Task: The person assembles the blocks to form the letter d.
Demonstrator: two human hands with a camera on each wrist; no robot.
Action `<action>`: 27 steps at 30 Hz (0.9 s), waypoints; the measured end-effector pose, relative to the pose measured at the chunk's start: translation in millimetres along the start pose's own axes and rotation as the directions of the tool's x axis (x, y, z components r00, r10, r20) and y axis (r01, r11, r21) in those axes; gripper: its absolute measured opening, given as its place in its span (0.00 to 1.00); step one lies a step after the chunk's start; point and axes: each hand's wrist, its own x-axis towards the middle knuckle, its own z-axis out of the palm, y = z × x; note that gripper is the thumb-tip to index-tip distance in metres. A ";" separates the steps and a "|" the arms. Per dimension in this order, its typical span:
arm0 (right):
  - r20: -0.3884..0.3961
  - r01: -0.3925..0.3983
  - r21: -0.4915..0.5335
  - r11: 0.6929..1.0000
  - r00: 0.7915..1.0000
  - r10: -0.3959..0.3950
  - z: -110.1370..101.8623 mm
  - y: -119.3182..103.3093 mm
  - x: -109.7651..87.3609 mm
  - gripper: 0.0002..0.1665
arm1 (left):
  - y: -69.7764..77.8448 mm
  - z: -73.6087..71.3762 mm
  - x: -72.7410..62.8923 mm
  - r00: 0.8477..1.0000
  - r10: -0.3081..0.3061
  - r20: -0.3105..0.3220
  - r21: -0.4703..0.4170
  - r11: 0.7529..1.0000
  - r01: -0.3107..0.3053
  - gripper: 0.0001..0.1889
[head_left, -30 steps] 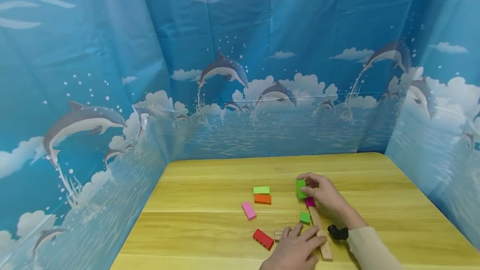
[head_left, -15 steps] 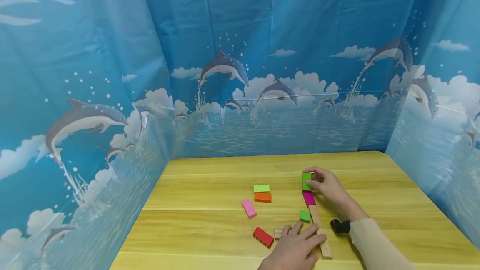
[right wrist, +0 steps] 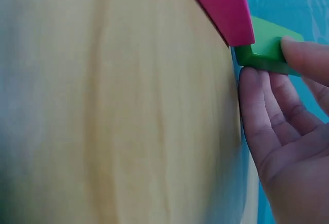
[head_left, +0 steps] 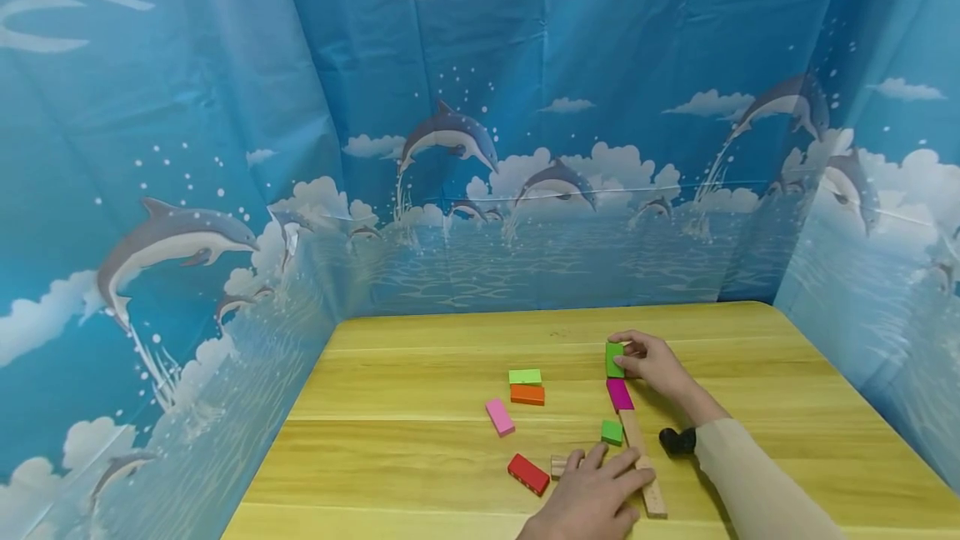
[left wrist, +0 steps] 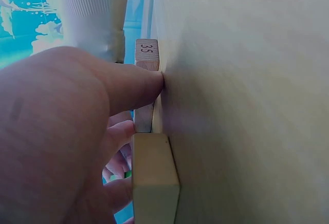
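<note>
My right hand [head_left: 660, 367] pinches a green block [head_left: 615, 359] between thumb and fingers at the far end of a row of blocks. That block meets a magenta block [right wrist: 226, 11] in the right wrist view. Nearer me, the row continues with plain wooden blocks [head_left: 654, 500]. My left hand [head_left: 588, 497] rests over the wooden blocks with its fingers spread. In the left wrist view its thumb lies beside a wooden block marked 35 [left wrist: 147, 50], with another wooden block [left wrist: 154, 165] closer to the camera. A small green block [head_left: 611, 432] stands just beyond the left fingertips.
Left of the row lie a red block [head_left: 528, 474], a pink block [head_left: 500, 417], an orange block [head_left: 527, 395] and a lime block [head_left: 524, 377]. A short wooden block [head_left: 558, 467] shows beside the left hand. Dolphin-printed curtains [head_left: 480, 265] surround the yellow table [head_left: 397, 440].
My right hand has moved the green block slightly right and away from me, to the far end of the magenta block, which shows more fully now. The left hand stays in place.
</note>
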 end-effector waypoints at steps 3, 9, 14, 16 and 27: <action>0.029 -0.016 -0.009 1.000 0.999 0.017 -0.5 2.9 3.8 0.24 | 0.1 -0.3 -0.2 1.000 0.000 -0.001 0.006 1.000 0.000 0.28; 0.073 -0.032 -0.041 0.999 0.997 0.035 0.4 5.3 8.5 0.25 | -0.2 -1.1 -0.1 1.000 0.004 -0.006 0.016 1.000 -0.004 0.28; 0.084 -0.004 -0.118 0.993 0.996 0.014 3.0 6.6 8.3 0.23 | 0.3 -0.8 -1.6 1.000 0.002 -0.002 0.009 1.000 -0.002 0.28; 0.088 0.018 -0.148 0.989 0.996 -0.005 3.9 7.8 7.5 0.22 | 0.5 -0.2 -2.2 1.000 0.009 -0.006 0.015 1.000 -0.009 0.28; 0.123 0.084 -0.230 0.970 0.991 -0.057 3.4 8.7 8.8 0.22 | -0.7 1.2 -0.8 1.000 0.016 -0.022 0.023 1.000 -0.015 0.28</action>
